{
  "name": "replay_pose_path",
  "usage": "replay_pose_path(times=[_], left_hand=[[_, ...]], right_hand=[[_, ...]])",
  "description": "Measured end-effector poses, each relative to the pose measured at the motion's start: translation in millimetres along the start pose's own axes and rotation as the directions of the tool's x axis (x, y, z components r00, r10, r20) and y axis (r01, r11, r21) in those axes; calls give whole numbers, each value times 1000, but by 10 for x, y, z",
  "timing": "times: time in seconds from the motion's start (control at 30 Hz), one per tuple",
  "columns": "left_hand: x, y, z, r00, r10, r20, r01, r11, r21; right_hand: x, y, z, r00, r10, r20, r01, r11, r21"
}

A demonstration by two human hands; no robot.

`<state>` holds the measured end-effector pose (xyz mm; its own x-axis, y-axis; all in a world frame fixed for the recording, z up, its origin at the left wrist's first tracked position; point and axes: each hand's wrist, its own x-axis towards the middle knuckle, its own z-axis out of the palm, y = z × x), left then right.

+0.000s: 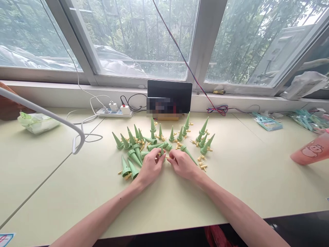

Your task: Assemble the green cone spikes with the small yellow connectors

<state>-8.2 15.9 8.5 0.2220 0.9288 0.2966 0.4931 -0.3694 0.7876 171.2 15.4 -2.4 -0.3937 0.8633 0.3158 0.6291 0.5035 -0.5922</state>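
Observation:
My left hand point(152, 164) is closed around a green plastic cone spike point(161, 151), its tip pointing up. Close beside it, my right hand point(183, 164) pinches a small yellow valve piece point(168, 157) against the side of that spike; whether it sits in a hole cannot be made out. Around both hands lie several more green spikes point(134, 157), some standing, others on their sides. Many standing ones have yellow valves at their bases, such as the spike point(203, 129) at the right. Loose yellow valves point(202, 163) lie to the right of my right hand.
A dark tablet point(169, 97) on a wooden stand faces me at the back. Left of it is a power strip point(115, 112) with plugs and cables. A white curved rod point(51, 115) crosses the left side. A pink bottle point(312, 149) and plastic packets point(268, 121) are at the right.

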Motion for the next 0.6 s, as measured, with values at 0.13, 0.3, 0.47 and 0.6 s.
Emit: replay_pose_path(times=[0.13,0.3,0.47,0.6], left_hand=[[-6,13,0,1000,1,10,-1,1000,-6],[-25,16,-12,1000,-8,21,8,1000,-14],[-34,-14,-13,998,-15,59,17,1000,-24],[-45,-31,1,997,-21,75,24,999,-36]], right_hand=[[-1,9,14,1000,-7,-2,7,1000,5],[0,3,13,1000,-3,3,3,1000,5],[4,-22,9,1000,5,5,-6,1000,25],[-7,-27,16,1000,16,-1,-16,999,41]])
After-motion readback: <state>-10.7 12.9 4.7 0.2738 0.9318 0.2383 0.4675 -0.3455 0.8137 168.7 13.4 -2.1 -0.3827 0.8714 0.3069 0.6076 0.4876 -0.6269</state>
